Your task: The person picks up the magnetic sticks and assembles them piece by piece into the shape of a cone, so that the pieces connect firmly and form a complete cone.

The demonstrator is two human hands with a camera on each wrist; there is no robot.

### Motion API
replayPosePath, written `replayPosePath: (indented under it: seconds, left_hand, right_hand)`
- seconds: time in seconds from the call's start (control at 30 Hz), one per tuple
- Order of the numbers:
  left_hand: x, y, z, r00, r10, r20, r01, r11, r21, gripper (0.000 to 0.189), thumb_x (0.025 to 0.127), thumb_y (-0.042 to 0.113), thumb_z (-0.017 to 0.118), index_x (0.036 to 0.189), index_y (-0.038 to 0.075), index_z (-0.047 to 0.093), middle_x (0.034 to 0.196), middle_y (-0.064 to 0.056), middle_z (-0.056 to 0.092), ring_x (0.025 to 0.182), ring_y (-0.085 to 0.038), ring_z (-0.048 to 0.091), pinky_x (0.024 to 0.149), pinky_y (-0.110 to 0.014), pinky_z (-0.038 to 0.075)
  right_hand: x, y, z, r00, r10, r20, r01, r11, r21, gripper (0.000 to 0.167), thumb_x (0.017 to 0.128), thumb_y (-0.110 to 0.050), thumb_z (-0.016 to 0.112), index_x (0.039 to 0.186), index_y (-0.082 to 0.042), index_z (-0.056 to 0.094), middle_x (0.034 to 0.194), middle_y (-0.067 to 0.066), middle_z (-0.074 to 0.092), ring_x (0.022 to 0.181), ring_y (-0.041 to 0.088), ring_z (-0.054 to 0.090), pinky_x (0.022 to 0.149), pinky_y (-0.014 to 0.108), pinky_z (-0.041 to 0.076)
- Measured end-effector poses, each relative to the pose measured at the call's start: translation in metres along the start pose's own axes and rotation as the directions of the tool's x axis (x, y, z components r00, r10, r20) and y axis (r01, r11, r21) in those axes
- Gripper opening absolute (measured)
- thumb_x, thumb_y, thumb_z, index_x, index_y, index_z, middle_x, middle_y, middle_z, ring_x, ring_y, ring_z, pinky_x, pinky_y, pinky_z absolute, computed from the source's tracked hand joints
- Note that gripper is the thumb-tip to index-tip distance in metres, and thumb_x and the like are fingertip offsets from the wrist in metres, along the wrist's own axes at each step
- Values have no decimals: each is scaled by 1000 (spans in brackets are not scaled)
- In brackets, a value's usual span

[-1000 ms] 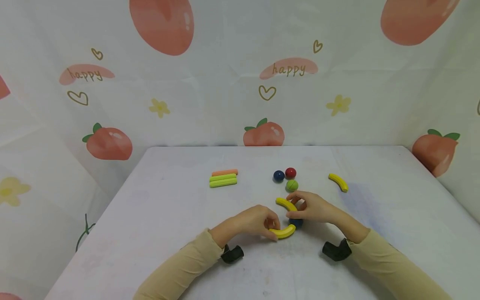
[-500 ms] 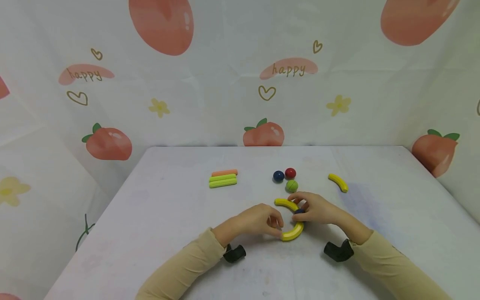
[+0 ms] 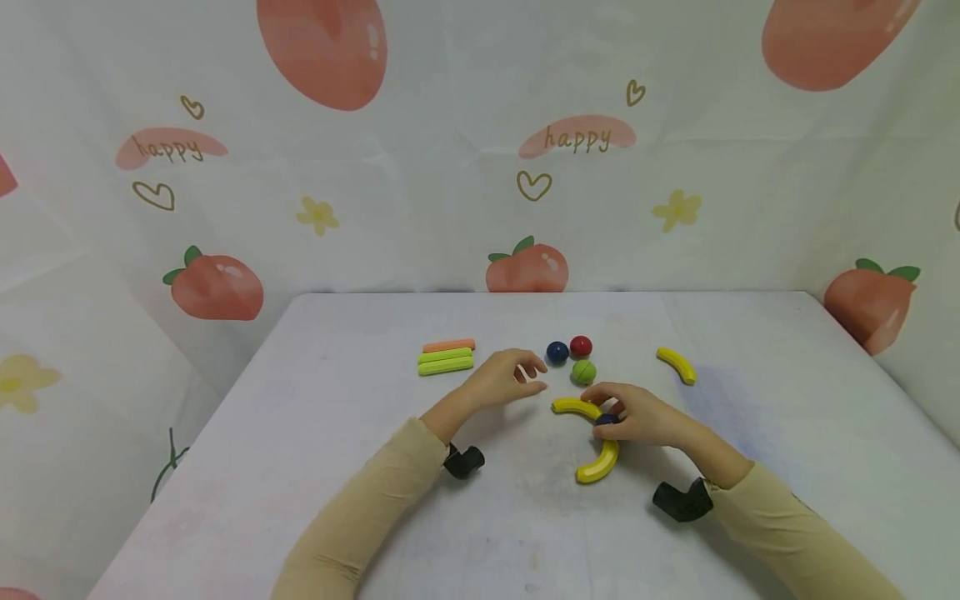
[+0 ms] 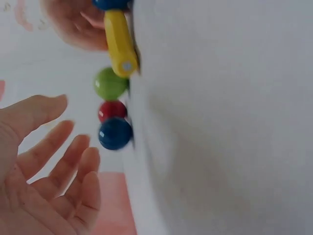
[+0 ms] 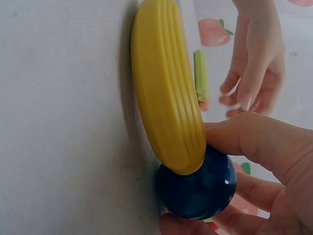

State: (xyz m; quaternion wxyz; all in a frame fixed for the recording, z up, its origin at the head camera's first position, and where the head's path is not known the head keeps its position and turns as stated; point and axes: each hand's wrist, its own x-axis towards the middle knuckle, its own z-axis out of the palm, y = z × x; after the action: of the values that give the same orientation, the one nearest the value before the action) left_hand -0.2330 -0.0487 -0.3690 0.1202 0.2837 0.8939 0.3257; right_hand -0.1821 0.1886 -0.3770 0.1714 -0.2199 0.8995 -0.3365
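My right hand [image 3: 633, 414] holds a small dark blue ball [image 5: 198, 186] between thumb and fingers, low over the white table. Two curved yellow toy bars, one toward the back [image 3: 576, 406] and one toward the front [image 3: 600, 463], meet at this ball and form an open arc. In the left wrist view, a round silvery spot shows on the end of a yellow bar [image 4: 120, 44]. My left hand [image 3: 504, 379] hovers left of the loose balls, holding nothing, its fingers spread and slightly bent. Nearest to it are a second blue ball [image 3: 557, 352] and a green ball [image 3: 583, 372].
A red ball [image 3: 581, 346] sits behind the green one. Two lime bars [image 3: 446, 360] and an orange bar [image 3: 448, 345] lie side by side at the back left. Another curved yellow bar [image 3: 677, 366] rests at the back right. A printed cloth [image 3: 420, 217] hangs behind the table.
My left hand has let go of the front yellow bar and moved back toward the loose balls. That bar has swung right, its end now against the ball in my right hand.
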Motion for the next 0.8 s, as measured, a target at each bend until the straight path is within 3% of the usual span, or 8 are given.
replayPosePath:
  seconds: [0.23,0.43,0.8]
  left_hand:
    - [21,-9,-1,996,-48,-78,47,999,-8,37,89,22,62,123,8,56,116,-13,58,99,-22,56,86,-30,48]
    - [34,-9,3,993,-109,-48,108,994,-33,40,91,24,60,129,16,51,127,-12,52,108,-23,53,92,-34,48]
    - [50,-7,13,998,-68,-6,68,995,75,48,92,19,59,137,19,45,135,-13,47,125,-24,47,104,-38,41]
  right_hand:
    - [1,2,0,1000,10,4,-10,1000,-1,43,82,-17,69,120,-2,54,113,19,59,92,25,61,84,42,53]
    - [1,2,0,1000,6,16,-6,1000,11,43,83,-17,69,120,-2,54,113,20,59,93,25,60,84,41,53]
    - [0,2,-1,1000,-16,16,16,1000,17,43,83,-16,68,120,0,53,113,21,59,93,26,61,83,42,53]
